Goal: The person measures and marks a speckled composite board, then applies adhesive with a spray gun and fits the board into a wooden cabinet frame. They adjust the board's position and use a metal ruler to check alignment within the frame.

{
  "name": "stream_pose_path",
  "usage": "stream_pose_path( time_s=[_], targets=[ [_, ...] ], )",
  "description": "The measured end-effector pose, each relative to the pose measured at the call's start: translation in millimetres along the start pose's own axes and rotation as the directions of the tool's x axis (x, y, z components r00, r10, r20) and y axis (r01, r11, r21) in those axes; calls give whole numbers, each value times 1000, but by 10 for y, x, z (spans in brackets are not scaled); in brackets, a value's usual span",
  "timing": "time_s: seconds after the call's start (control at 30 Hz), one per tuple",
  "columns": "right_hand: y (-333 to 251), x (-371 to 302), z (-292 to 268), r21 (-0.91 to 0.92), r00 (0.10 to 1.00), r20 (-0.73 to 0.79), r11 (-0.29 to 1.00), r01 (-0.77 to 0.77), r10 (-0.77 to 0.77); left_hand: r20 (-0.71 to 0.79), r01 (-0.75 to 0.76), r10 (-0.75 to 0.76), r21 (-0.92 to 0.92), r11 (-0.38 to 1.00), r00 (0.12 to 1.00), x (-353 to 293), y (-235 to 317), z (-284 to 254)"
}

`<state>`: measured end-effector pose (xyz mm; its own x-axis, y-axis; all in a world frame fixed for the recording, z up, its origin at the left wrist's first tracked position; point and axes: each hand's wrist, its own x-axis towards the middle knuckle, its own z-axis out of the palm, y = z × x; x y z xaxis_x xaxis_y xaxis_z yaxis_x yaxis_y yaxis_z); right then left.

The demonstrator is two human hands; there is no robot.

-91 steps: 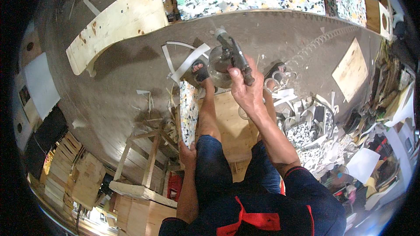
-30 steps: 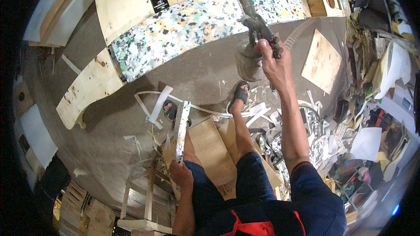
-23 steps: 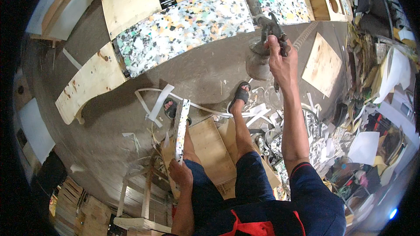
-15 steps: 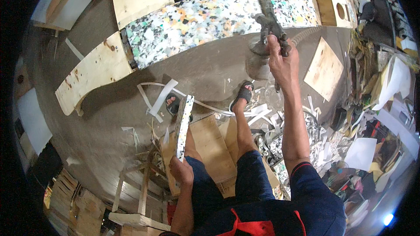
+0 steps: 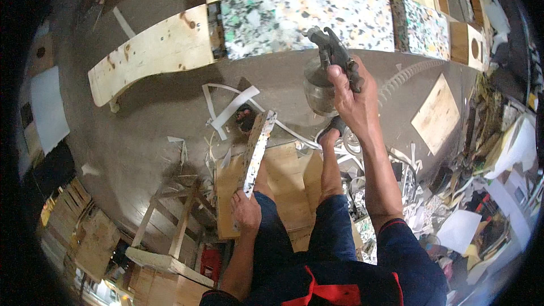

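My right hand is wrapped round the handle of a dark spray gun, with a cup hanging under it and a coiled air hose behind. The gun is raised in front of a long speckled foam panel, which is fixed along a wooden frame. Low on the left, my left hand grips the bottom end of a narrow speckled foam strip. This strip stands tilted over my left thigh, its top leaning right.
A curved plywood arm extends left from the panel. A square board lies on the floor at right, near heaped foam and paper scraps. White strips lie about my feet; a wooden stool stands at lower left.
The view has shifted, so the frame and panel appear farther right. The spray gun has come down and left relative to the panel. My left hand still holds the strip, now tilted more.
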<state>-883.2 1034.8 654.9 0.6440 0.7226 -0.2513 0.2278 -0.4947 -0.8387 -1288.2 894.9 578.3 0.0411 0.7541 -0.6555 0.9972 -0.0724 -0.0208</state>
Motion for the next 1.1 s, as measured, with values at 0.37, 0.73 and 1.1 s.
stream_pose_path(
  time_s=[0.37,0.73,1.1],
  targets=[
    [-117,-140,384,38,982,168,996,85,-90,39,24,-22,-29,999,999,11,-94,45],
    [181,-430,-52,127,980,197,992,-14,-11,-27,13,-14,-49,999,1000,-6,0,10],
    [463,-455,-387,98,997,-61,994,-46,52,-40,-62,63,29,998,997,-17,121,38]
  ],
)
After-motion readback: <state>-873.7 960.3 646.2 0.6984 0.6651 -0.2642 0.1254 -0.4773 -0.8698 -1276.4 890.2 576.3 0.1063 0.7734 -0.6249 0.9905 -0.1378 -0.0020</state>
